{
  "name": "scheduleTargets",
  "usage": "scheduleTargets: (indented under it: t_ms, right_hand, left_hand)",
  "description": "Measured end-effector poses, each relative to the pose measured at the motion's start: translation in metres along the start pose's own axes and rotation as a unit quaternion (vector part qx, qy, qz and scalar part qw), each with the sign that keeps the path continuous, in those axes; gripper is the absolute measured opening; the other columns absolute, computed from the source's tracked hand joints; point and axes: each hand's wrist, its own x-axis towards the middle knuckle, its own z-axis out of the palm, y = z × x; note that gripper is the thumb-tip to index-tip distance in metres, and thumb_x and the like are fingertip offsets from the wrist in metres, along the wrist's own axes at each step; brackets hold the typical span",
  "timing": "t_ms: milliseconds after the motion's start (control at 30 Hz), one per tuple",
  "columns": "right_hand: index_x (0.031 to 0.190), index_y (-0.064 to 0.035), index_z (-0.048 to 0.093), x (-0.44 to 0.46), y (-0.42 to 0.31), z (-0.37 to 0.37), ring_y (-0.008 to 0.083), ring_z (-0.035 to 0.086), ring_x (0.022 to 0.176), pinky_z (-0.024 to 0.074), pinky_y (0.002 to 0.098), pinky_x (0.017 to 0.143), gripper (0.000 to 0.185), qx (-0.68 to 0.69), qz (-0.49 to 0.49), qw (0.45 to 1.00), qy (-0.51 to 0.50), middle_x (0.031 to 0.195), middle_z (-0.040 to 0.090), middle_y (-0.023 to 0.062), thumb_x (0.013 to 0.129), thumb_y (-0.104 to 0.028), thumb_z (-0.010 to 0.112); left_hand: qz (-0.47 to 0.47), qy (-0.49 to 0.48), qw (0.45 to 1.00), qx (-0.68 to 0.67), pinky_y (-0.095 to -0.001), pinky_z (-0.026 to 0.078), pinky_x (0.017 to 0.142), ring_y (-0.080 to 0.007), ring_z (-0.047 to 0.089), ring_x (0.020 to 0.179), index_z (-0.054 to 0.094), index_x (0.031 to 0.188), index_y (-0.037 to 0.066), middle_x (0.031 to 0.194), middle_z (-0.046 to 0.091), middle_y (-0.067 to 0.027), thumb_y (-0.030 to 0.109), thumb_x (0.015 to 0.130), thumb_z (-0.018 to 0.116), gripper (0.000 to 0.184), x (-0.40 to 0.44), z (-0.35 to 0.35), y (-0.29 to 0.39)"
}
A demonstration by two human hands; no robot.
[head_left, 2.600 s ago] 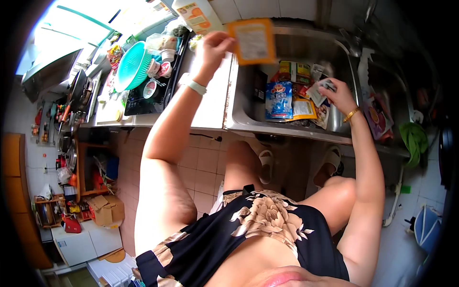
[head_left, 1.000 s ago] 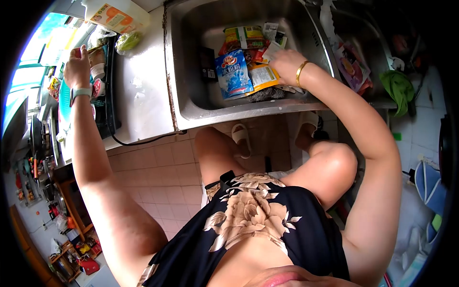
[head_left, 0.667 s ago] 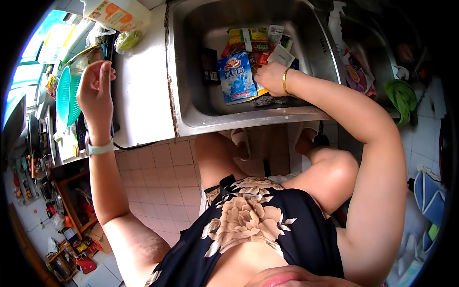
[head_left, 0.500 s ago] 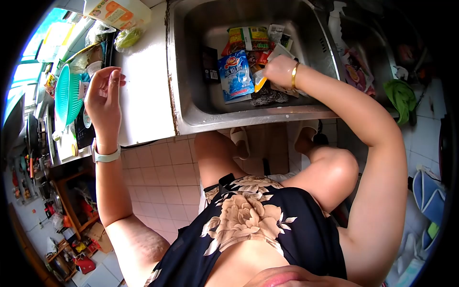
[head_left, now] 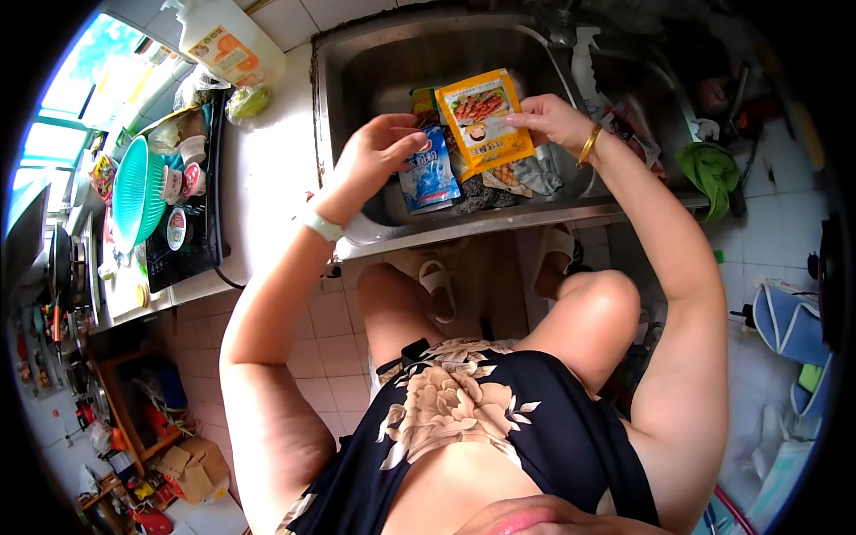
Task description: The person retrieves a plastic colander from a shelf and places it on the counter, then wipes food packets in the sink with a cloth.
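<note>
My right hand (head_left: 557,123) pinches the right edge of a yellow seasoning packet (head_left: 486,143) with a food picture on its front. It holds the packet up above the sink (head_left: 366,230). My left hand (head_left: 374,160) hovers over the sink's left side, fingers apart and slightly curved, with nothing in them. Near its fingertips lies a blue and white packet (head_left: 432,178). A green packet (head_left: 424,105) shows partly behind the yellow one. Below it are a dark crinkled packet (head_left: 486,196) and a silvery packet (head_left: 539,174).
At the left, a teal basket (head_left: 134,192) stands by small cups (head_left: 178,227) on a black cooktop (head_left: 165,263). A large jug (head_left: 227,45) and a bagged green item (head_left: 248,104) sit behind. A green cloth (head_left: 709,174) hangs at the right beside a second basin (head_left: 633,80).
My right hand has lifted the yellow packet out of the pile and turned its front into view. My left hand has moved right, from the counter to over the sink.
</note>
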Motion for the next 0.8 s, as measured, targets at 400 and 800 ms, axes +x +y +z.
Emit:
scheduleTargets:
  t_ms: [400,800]
  right_hand:
    - [0.111,-0.0042,0.062,0.039,0.021,0.005,0.0171,0.068,0.086,0.0549,0.0320,0.073,0.032,-0.168,0.039,0.985,-0.011,0.096,0.070,0.0075,0.094,-0.031,0.055]
    - [0.113,-0.0087,0.063,0.051,0.098,0.020,0.0283,0.064,0.101,0.0522,0.0390,0.083,0.045,-0.734,0.149,0.628,-0.214,0.109,0.067,0.0119,0.071,-0.020,0.076]
  left_hand:
    - [-0.094,-0.002,0.959,-0.269,-0.0383,0.055,0.087,-0.0209,0.065,0.100,0.054,0.114,0.003,0.108,0.063,-0.0113,0.024,0.097,0.055,0.028,0.017,0.016,-0.026]
    - [-0.086,0.011,0.956,-0.279,-0.0266,0.056,0.074,-0.0145,0.066,0.093,0.055,0.113,0.005,0.105,0.065,-0.0070,0.014,0.091,0.064,0.025,0.018,0.001,-0.029]
